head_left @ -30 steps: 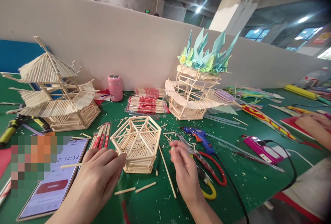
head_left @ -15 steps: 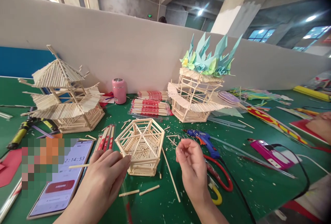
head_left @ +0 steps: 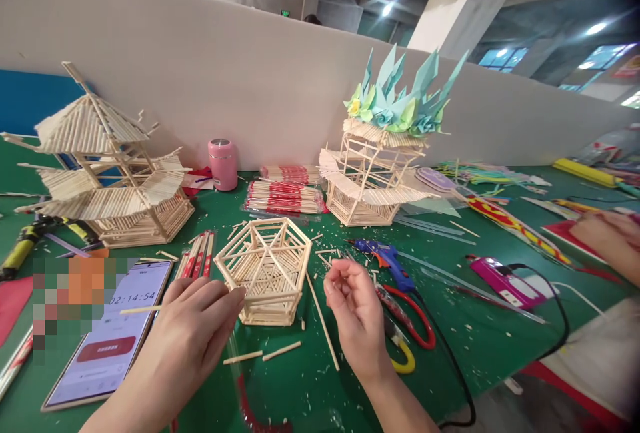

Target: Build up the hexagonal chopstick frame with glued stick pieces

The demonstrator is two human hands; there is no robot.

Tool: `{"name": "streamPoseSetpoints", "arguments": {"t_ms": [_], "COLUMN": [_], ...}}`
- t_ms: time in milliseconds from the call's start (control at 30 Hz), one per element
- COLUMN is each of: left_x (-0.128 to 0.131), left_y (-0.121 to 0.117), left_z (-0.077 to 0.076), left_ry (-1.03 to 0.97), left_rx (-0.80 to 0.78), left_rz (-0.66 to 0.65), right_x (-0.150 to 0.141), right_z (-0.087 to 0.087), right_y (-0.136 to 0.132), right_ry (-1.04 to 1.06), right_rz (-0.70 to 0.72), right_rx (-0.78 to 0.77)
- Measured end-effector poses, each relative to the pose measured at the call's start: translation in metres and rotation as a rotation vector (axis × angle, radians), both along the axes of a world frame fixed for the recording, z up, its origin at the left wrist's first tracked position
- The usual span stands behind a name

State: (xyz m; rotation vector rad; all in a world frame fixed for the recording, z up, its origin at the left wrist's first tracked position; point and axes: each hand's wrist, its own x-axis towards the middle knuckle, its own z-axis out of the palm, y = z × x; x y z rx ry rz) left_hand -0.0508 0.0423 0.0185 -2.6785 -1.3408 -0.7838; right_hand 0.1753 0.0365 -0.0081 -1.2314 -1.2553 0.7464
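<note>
A hexagonal frame of pale wooden sticks (head_left: 273, 316), with spokes across its top, stands on the green table in front of me. My left hand (head_left: 200, 326) is closed at its near left corner, fingertips against the frame. A short stick (head_left: 140, 309) juts out left from behind that hand, over the phone; whether the hand grips it is hidden. My right hand (head_left: 354, 313) is raised to the right of the frame, apart from it. Its fingers are curled and pinched together; anything between them is too small to make out. Two cut sticks (head_left: 281, 351) lie in front of the frame.
A blue glue gun (head_left: 385, 259) and red-handled scissors (head_left: 417, 323) lie beyond my right hand. Stick pavilions stand at left (head_left: 115, 203) and right (head_left: 367, 206). A phone (head_left: 107, 346) lies at left, a pink power strip (head_left: 510, 283) at right. Another person's hand (head_left: 613, 236) is far right.
The view has shifted slightly, so the table things sit a little further left and up. Both my hands keep nearly the same pose. The other person's hand shows more at the right.
</note>
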Motion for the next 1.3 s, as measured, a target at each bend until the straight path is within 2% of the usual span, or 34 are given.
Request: {"name": "streamPoseSetpoints", "arguments": {"t_ms": [933,1300], "left_x": [-0.0013,-0.003], "left_y": [0.0012,0.0012], "left_z": [-0.0036,-0.0052], "left_ry": [-0.003,-0.009], "left_rx": [0.03,-0.007], "left_rz": [-0.003,-0.015], "right_x": [-0.0034,-0.0037], "right_z": [-0.0032,-0.0059], "right_y": [-0.0055,-0.0069], "right_ry": [-0.026,-0.048], "right_rz": [0.052,0.075], "right_rx": [-0.035,-0.045]}}
